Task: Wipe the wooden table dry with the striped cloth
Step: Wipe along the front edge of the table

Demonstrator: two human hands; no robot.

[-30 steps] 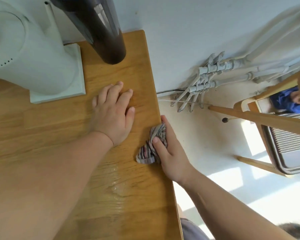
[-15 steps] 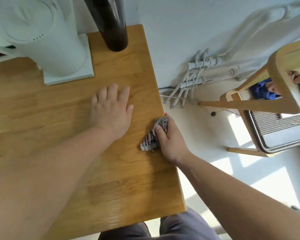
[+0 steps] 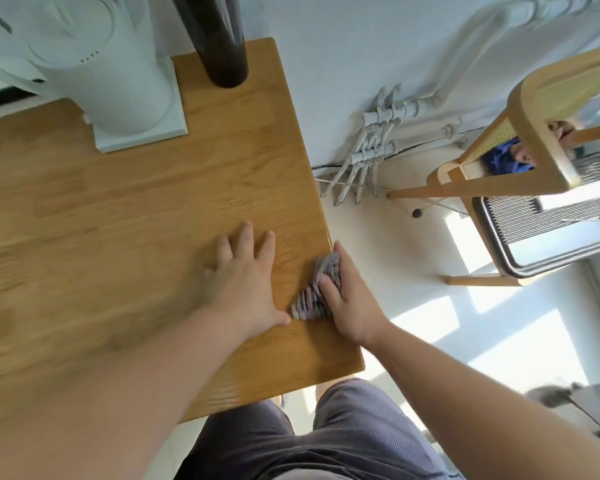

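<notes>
1. The left hand (image 3: 246, 289) lies flat, palm down, on the wooden table (image 3: 118, 209) with its fingers spread. The right hand (image 3: 350, 299) grips the bunched striped cloth (image 3: 312, 296), its thumb pressed on top.
2. The cloth sits on the tabletop at the table's right edge, near the front corner and between the two hands.
3. Hidden: the right hand's fingers pass down over the table's edge, so only the thumb and the back of the hand show. The hand also covers the right part of the cloth.
4. The left thumb's tip is just beside the cloth; I cannot tell if they touch.
5. Cut off: the white appliance (image 3: 118, 81) and the dark cylinder (image 3: 219, 39) at the table's far end both run out of the top of the frame. The wooden chair (image 3: 520, 133) runs out at the right.
6. The near left of the tabletop and the left forearm are blurred.
7. Pose: both forearms reach forward from the bottom of the frame, the left one across the tabletop and the right one beside the table's edge.
8. Count: two hands, one cloth, one table, one appliance, one cylinder, one chair. The grey pipes (image 3: 371, 157) at the wall are too tangled to count.
</notes>
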